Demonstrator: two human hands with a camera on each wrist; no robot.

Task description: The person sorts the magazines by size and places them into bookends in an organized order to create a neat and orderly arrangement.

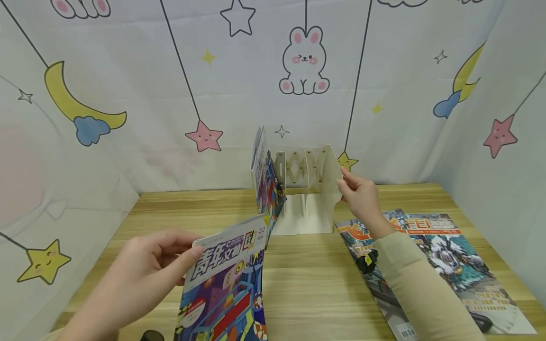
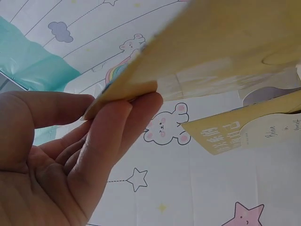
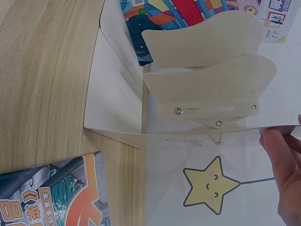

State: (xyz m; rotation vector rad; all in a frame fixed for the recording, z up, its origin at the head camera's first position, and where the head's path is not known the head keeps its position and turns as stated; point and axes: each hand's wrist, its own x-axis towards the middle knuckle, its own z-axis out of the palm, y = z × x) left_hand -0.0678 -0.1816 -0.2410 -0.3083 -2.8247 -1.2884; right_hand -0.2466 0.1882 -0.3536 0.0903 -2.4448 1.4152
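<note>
Printed matter upright in cream rack, 1 magazine in left hand

The magazine my left hand pinches above the tabletop's front edge reads 青年文摘, with 22 near its top right corner. Toward the tabletop's right edge, a flat magazine shows FEI. Toward the back edge, the rack's end panel bears slanting English script; I make out only "in" for certain.
</note>
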